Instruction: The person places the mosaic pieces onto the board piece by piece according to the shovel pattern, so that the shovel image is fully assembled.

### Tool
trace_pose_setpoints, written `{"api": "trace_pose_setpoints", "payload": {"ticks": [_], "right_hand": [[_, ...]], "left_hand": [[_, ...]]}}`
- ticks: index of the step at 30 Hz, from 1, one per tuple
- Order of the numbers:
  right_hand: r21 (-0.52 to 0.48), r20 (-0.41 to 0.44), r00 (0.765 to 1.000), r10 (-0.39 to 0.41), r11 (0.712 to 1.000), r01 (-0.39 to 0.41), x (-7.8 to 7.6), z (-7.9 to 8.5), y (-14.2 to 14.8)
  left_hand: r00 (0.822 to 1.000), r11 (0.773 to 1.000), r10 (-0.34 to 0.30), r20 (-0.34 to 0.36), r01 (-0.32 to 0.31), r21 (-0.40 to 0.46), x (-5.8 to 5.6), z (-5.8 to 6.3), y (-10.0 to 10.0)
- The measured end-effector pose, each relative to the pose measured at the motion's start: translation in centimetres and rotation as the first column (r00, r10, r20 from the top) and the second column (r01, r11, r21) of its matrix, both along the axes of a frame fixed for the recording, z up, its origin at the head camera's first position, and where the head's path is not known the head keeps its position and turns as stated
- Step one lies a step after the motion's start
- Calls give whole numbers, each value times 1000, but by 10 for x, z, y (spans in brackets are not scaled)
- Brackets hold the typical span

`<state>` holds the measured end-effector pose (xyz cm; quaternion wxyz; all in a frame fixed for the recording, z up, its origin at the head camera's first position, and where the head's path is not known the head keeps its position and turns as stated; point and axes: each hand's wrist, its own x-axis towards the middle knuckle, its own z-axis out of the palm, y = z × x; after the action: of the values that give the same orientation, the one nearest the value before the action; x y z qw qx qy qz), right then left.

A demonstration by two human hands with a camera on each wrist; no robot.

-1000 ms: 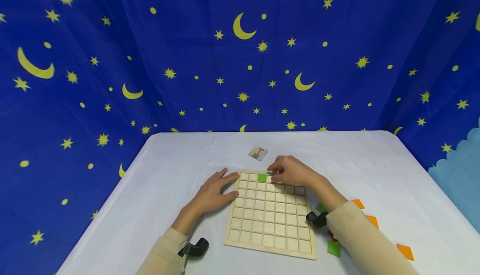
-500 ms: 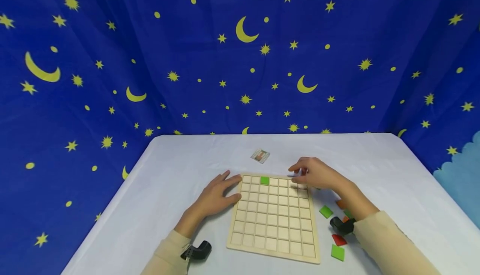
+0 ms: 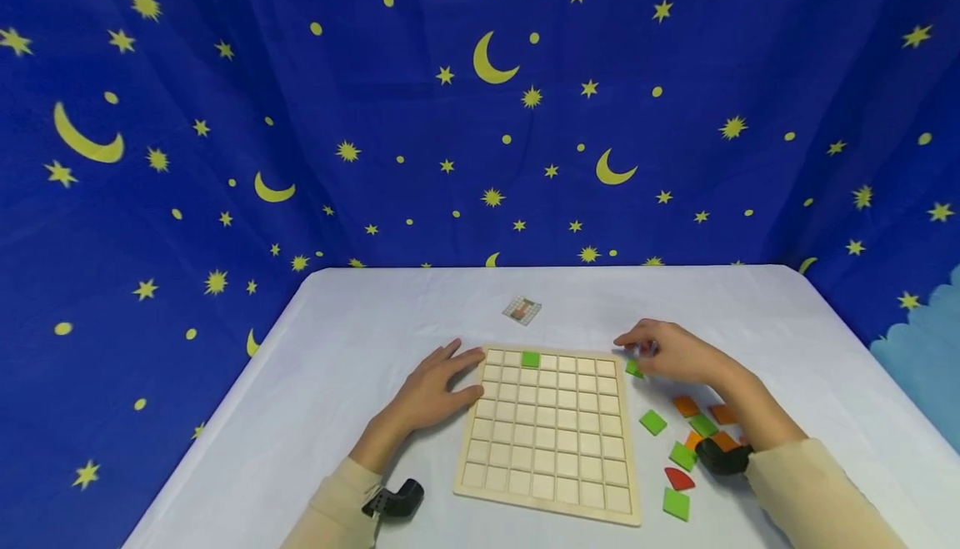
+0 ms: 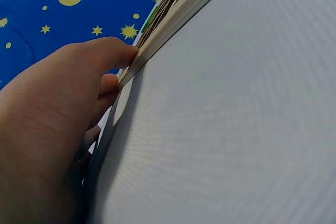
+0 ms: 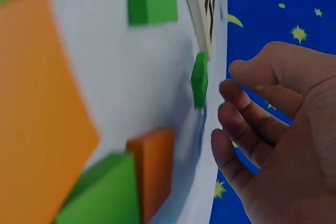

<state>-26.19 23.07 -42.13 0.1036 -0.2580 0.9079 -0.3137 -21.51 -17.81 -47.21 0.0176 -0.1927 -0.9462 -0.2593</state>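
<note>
Green tile (image 3: 634,368), loose, just off the right edge of the grid board (image 3: 557,439), near its far corner.
Lies just below the right hand (image 3: 675,354), the nearer one: fingers parted, nothing held. Left hand (image 3: 429,392): fingers spread, touching the board's left edge.

No lettering, number or brand can be read anywhere. The small card (image 3: 522,311) beyond the grid board (image 3: 547,434) bears a printed pattern, too small to show any writing.
</note>
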Motion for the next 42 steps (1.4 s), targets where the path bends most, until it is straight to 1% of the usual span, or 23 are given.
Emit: {"api": "trace_pose_setpoints", "payload": {"ticks": [4, 10, 15, 21, 27, 34, 38, 42], "right_hand": [[33, 45, 999, -30, 999, 28, 0, -7, 7], [59, 18, 998, -52, 997, 51, 2, -13, 11], [52, 19, 998, -59, 997, 58, 3, -13, 11], [46, 34, 997, -71, 997, 69, 3, -12, 10], [60, 24, 998, -66, 996, 64, 2, -11, 9], [63, 36, 994, -103, 993, 100, 1, -11, 6], [65, 19, 994, -111, 992, 110, 1, -11, 4], [68, -11, 996, -91, 993, 92, -1, -10, 2]], "left_hand": [[1000, 1000, -2, 3, 2, 3, 0, 0, 1], [1000, 1000, -24, 0, 24, 13, -2, -2, 3], [1000, 1000, -24, -8, 24, 12, -4, -3, 2], [1000, 1000, -18, -2, 18, -1, -3, 0, 2], [1000, 1000, -13, 3, 13, 0, -3, 1, 1], [1000, 1000, -15, -8, 15, -1, -2, 1, 0], [1000, 1000, -10, -10, 10, 1, -1, 1, -1], [1000, 1000, -11, -11, 11, 7, -1, 0, -1]]}}
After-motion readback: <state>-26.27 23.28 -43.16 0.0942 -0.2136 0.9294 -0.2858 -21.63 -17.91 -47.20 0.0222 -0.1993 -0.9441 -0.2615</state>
